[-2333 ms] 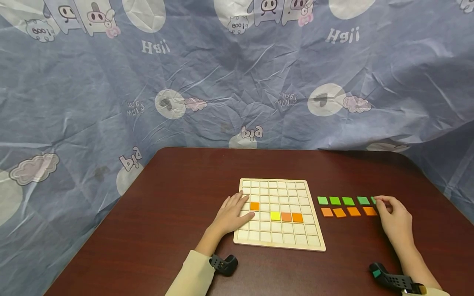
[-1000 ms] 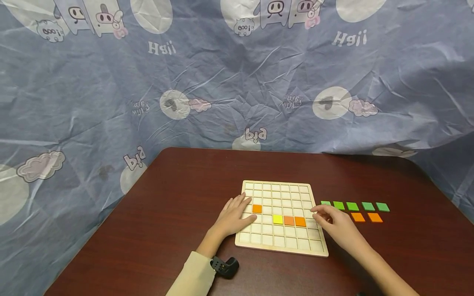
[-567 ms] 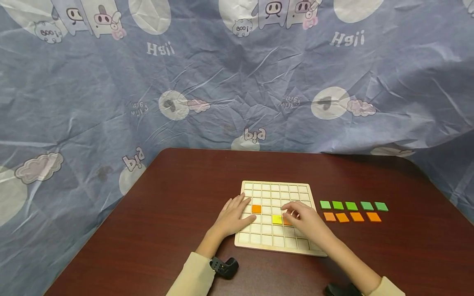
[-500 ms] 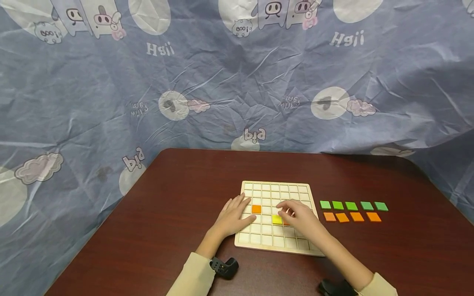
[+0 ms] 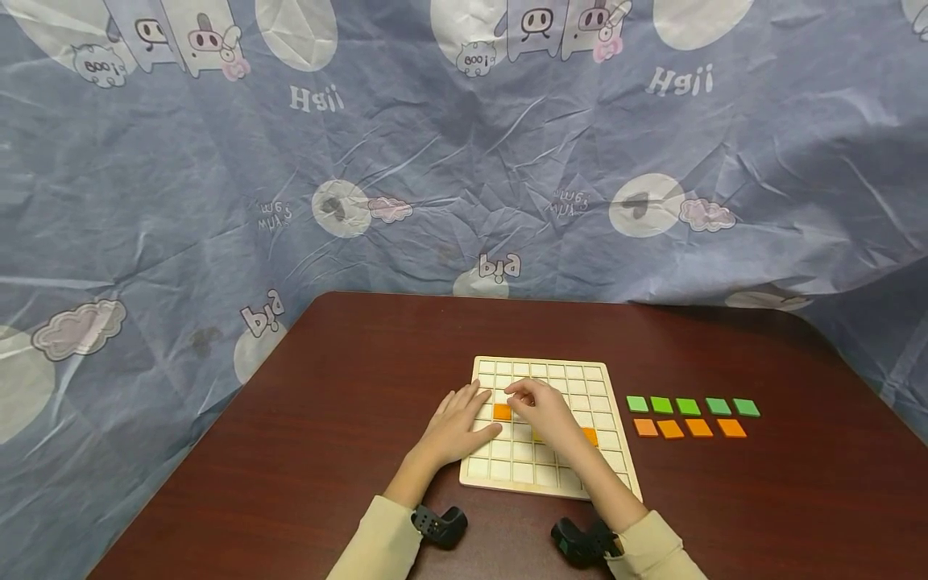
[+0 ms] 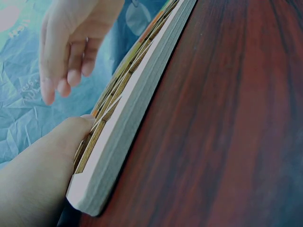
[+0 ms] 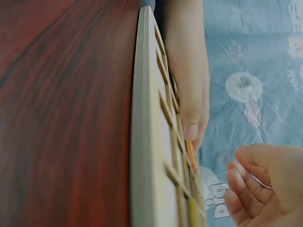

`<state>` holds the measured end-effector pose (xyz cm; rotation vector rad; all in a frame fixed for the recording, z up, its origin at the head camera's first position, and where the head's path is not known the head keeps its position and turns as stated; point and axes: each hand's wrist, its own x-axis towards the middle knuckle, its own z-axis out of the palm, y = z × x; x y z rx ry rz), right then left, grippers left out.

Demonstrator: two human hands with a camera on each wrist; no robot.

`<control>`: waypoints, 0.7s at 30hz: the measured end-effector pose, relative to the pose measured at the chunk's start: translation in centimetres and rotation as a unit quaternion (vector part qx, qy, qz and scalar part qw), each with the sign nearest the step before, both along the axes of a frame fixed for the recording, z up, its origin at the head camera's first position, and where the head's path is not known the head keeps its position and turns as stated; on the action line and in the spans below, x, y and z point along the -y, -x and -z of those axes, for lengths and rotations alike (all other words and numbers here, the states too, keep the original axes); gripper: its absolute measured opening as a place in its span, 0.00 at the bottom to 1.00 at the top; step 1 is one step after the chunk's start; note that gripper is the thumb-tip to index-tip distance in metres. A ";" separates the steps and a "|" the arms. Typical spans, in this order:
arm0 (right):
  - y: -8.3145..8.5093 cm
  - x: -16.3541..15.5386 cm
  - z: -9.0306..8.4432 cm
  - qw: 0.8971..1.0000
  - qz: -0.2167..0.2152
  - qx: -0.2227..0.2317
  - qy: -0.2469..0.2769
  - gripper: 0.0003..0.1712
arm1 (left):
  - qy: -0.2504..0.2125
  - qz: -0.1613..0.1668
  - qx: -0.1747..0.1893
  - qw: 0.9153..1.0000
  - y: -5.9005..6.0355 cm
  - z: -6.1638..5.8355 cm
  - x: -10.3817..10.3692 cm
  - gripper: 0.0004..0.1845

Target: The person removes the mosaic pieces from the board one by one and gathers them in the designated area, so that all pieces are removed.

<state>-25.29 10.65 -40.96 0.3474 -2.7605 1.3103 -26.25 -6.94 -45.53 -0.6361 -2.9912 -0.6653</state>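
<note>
Across the board [image 5: 523, 472], my right hand [image 5: 545, 412] has moved leftward since the earlier frame and hangs with fingers loosely bent, nothing seen in them; my left hand [image 5: 451, 424] rests spread on the board's left edge. Its cells hold an orange tile [image 5: 502, 412] near my right fingertips, with a yellow tile [image 5: 536, 436] and second orange tile [image 5: 590, 437] partly covered. I judge these tiles light, stiff and slippery, best pinched by opposite edges.

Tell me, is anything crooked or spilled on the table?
Nothing looks spilled on the table. In the row of orange tiles beside the board, the second tile from the left looks a bit crooked, turned slightly against its neighbours.
</note>
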 end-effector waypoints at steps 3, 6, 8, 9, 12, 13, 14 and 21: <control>0.2 0.1 0.7 1.000 0.010 0.006 0.020 0.10 | 0.002 0.000 -0.001 1.000 0.0 0.1 0.0 0.35; 0.3 0.1 1.7 1.000 0.019 0.000 0.015 0.09 | 0.002 0.000 -0.002 1.000 0.1 0.1 0.0 0.34; 0.4 0.0 2.3 1.000 0.024 -0.005 0.005 0.09 | 0.002 0.001 -0.002 1.000 0.1 0.1 0.0 0.35; 0.4 0.0 2.6 1.000 0.027 -0.009 -0.002 0.09 | 0.003 0.001 0.000 1.000 0.1 0.1 0.1 0.35; 0.5 -0.1 3.1 0.999 0.033 -0.019 -0.010 0.09 | 0.002 0.002 0.000 1.000 0.1 0.1 0.1 0.35; 0.5 -0.2 3.2 0.999 0.033 -0.023 -0.014 0.09 | 0.004 0.003 0.001 1.000 0.1 0.1 0.1 0.35; 0.5 -0.2 3.3 0.999 0.032 -0.027 -0.018 0.10 | 0.006 0.003 0.001 1.000 0.1 0.1 0.1 0.35; 0.4 -0.1 3.4 0.996 0.027 -0.046 -0.065 0.13 | 0.004 0.005 0.002 1.000 0.0 0.0 0.1 0.35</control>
